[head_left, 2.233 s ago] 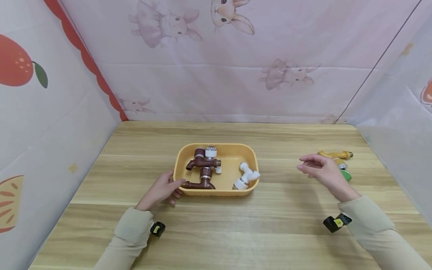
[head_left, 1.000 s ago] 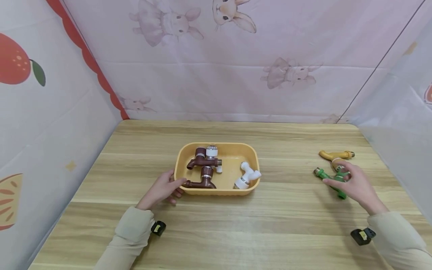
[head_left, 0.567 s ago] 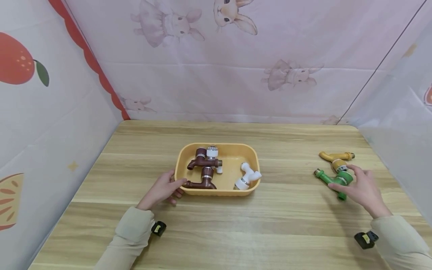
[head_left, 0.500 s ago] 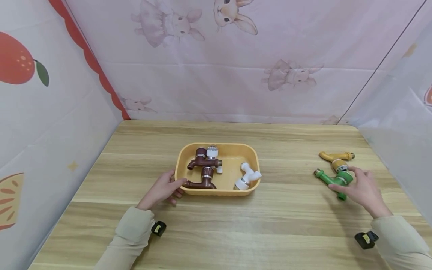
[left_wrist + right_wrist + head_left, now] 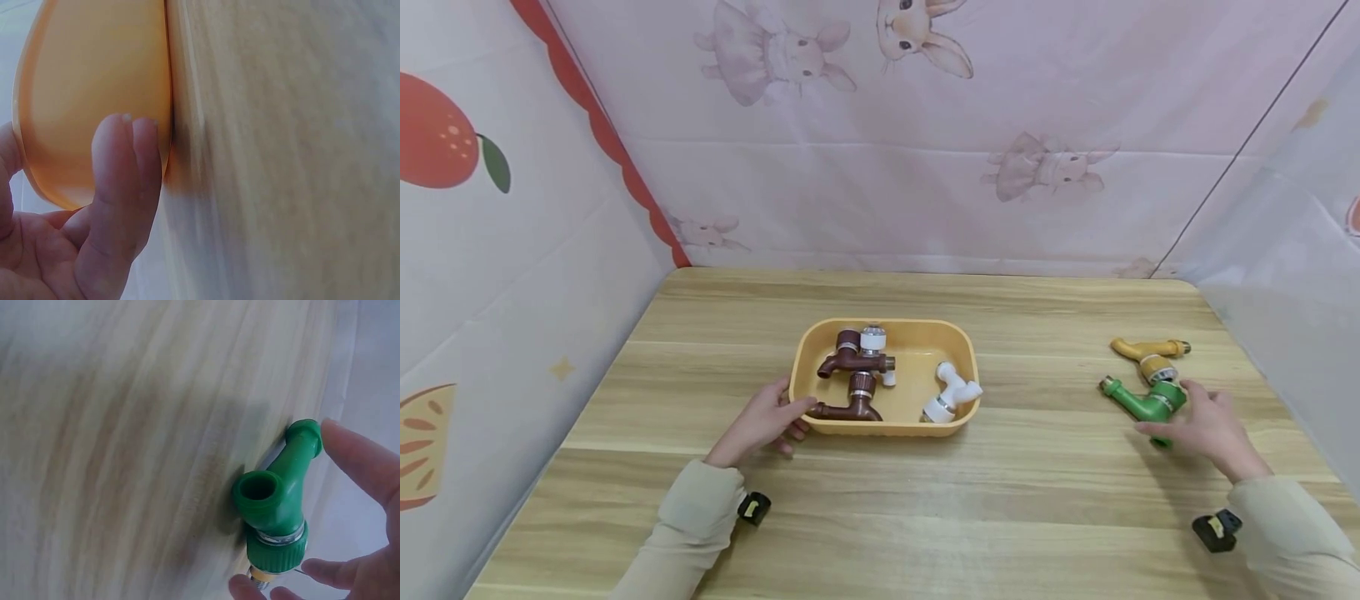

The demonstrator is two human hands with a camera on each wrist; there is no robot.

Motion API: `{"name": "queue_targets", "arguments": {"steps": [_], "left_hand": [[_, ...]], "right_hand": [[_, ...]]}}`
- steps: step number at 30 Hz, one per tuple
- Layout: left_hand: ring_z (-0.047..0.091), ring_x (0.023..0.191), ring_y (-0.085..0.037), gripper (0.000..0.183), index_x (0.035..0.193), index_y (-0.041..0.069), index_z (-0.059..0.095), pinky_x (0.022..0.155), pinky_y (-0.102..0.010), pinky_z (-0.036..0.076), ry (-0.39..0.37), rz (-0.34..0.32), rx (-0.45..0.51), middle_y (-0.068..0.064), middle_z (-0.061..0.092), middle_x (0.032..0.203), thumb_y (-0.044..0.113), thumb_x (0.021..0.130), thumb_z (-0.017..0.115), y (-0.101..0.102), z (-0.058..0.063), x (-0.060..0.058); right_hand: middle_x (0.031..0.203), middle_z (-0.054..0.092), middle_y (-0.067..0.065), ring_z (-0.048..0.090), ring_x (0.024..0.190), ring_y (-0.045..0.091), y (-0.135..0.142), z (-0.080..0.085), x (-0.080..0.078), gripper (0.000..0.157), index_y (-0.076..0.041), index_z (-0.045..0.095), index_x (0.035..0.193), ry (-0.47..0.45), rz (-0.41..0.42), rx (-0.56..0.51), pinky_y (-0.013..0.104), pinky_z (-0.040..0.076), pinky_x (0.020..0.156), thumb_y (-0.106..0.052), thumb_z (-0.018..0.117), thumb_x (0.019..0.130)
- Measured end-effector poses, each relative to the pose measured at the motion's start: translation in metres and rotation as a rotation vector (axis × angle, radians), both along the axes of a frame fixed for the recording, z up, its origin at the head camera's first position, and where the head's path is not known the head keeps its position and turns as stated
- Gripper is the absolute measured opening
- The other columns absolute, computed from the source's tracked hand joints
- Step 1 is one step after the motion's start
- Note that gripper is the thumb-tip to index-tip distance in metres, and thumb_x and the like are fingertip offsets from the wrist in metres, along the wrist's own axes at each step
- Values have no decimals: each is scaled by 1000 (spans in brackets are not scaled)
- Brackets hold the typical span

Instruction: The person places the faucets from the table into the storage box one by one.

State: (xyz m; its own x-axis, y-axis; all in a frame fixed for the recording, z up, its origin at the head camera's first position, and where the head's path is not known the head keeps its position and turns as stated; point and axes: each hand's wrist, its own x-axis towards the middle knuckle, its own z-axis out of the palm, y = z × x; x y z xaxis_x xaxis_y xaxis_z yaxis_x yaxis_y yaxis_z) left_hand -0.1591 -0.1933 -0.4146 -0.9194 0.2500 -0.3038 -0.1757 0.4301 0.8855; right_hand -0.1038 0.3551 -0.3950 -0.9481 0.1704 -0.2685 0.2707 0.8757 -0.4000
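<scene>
A green tap [image 5: 1142, 407] is lying on the desk [image 5: 1000, 508], between the thumb and fingers of the right hand [image 5: 1210, 429]. The fingers are being held apart around it, not closed; whether it is being touched cannot be told. It may be dropped if only its round side is being pinched. Just past those fingers, a yellow tap [image 5: 1142, 349] is lying right by the green knob, so it may be bumped and pushed away. Well to the left of the right hand, the near end of a yellow tray [image 5: 880, 429] is being gripped by the left hand [image 5: 760, 423]. If that end is being pressed too hard, the tray may be tipped and its taps spilled. On the side far from the left hand, a white tap [image 5: 955, 392] is leaning on the rim and may be knocked out if brushed. Six taps are being counted: one green, one yellow, two brown taps [image 5: 853, 363] close to the left hand, and two white, one being partly hidden under a brown one. One tray is being counted too.
</scene>
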Motion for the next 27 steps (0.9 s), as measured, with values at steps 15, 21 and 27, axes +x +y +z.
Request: {"name": "queue_targets", "arguments": {"steps": [15,21,27], "left_hand": [[60,64,-24,48,127,-4,38,48,-38,56,-7,-2,18,-16,61,78,23,91,56,-1,0,-1],[60,66,-28,47,127,-7,37,49,-40,56,-8,-11,14,-19,60,79,19,92,54,1,6,2],[60,65,-28,46,126,-7,38,48,-40,56,-1,-13,9,-18,61,78,19,92,54,2,6,2]], "right_hand": [[108,33,50,41,94,56,10,-5,-15,110,30,23,121,-19,78,63,62,44,74,-55,71,69],[90,51,34,52,77,37,12,-5,-17,90,24,39,107,-2,113,69,43,48,59,-49,73,69],[96,47,38,51,81,41,12,-4,-18,97,26,32,113,-14,91,56,45,47,61,-49,73,69]]}}
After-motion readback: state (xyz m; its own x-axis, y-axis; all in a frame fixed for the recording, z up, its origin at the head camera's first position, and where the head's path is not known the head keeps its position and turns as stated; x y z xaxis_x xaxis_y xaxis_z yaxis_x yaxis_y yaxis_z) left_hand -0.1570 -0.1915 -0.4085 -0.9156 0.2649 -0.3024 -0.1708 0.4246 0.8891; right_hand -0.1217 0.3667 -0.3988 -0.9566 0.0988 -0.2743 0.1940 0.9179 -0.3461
